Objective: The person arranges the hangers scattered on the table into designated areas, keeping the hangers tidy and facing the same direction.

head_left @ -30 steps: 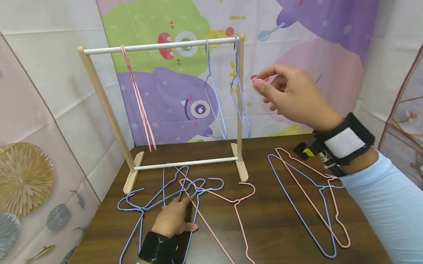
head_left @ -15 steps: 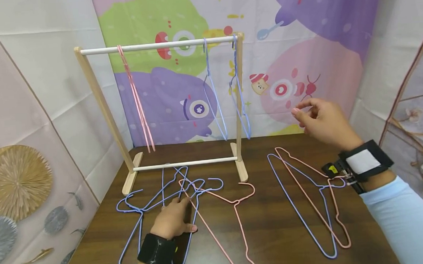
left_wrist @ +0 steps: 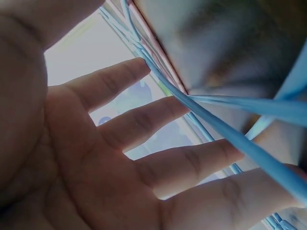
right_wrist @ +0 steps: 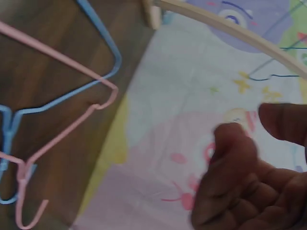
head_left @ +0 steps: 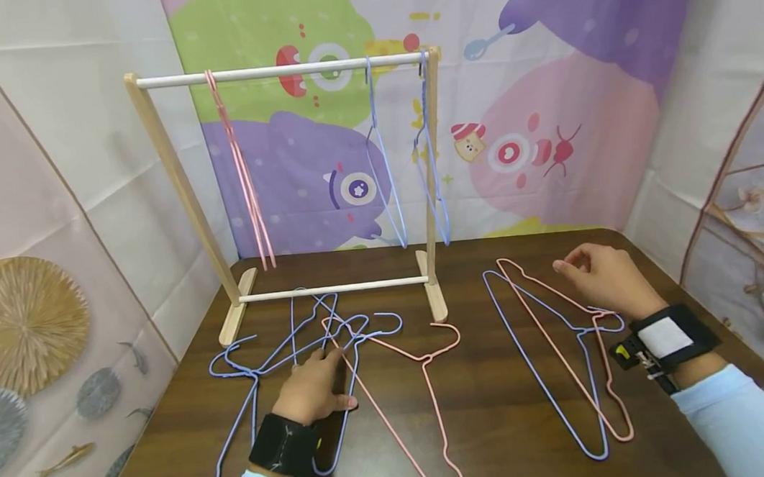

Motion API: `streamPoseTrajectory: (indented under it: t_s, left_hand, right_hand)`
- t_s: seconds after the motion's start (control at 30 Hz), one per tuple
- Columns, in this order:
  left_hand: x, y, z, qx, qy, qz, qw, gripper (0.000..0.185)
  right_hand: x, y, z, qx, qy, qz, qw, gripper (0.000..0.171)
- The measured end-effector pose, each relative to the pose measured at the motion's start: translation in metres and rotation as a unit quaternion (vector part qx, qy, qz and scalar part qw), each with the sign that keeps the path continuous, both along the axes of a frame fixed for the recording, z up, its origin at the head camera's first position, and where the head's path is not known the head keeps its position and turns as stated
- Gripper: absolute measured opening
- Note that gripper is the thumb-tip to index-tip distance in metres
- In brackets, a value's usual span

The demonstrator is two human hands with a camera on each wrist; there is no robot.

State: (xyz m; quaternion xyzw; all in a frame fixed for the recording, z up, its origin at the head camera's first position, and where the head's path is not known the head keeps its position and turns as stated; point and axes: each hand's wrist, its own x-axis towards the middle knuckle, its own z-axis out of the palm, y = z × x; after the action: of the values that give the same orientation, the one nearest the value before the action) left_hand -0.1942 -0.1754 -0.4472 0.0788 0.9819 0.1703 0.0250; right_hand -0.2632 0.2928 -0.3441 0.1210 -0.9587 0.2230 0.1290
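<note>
My left hand lies over a jumble of blue hangers and a pink hanger on the table. In the left wrist view its fingers are spread straight against a blue hanger wire. My right hand hovers at the right with thumb and fingers loosely bent, holding nothing. Close to it lie a blue hanger and a pink hanger, overlapping. Both also show in the right wrist view, the pink hanger nearer the right hand.
A wooden rack with a white rail stands at the back. Pink hangers hang at its left, blue hangers at its right. A white lower bar joins its feet. A cartoon-print cloth covers the wall behind.
My right hand has come down and to the right, from beside the rack's right post to just above the right-hand hangers. The left hand has stayed in place.
</note>
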Motion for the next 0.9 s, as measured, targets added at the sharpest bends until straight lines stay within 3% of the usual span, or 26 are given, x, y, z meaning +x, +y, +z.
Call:
streamPoseTrajectory:
  t_s: [0.2,0.33,0.47,0.63,0.9]
  left_hand:
    - [-0.001,0.005,0.004,-0.007,-0.012,0.008,0.9999,0.089]
    - [0.001,0.009,0.008,-0.024,-0.023,0.022,0.9992,0.091]
    - [0.003,0.017,0.011,-0.052,-0.009,0.022,0.9984,0.094]
    - [0.004,0.037,0.013,-0.066,0.009,-0.01,0.9977,0.096]
    - [0.005,0.065,0.01,-0.097,-0.024,-0.021,0.9948,0.096]
  right_hand:
    - [0.01,0.018,-0.034,0.042,-0.084,0.0,0.996,0.041]
    - [0.02,0.03,-0.052,0.068,-0.093,-0.009,0.993,0.039]
    - [0.027,0.042,-0.067,0.083,-0.098,-0.009,0.992,0.043]
    - [0.032,0.049,-0.08,0.087,-0.13,-0.007,0.988,0.046]
    - [0.041,0.046,-0.09,0.097,-0.196,-0.032,0.975,0.033]
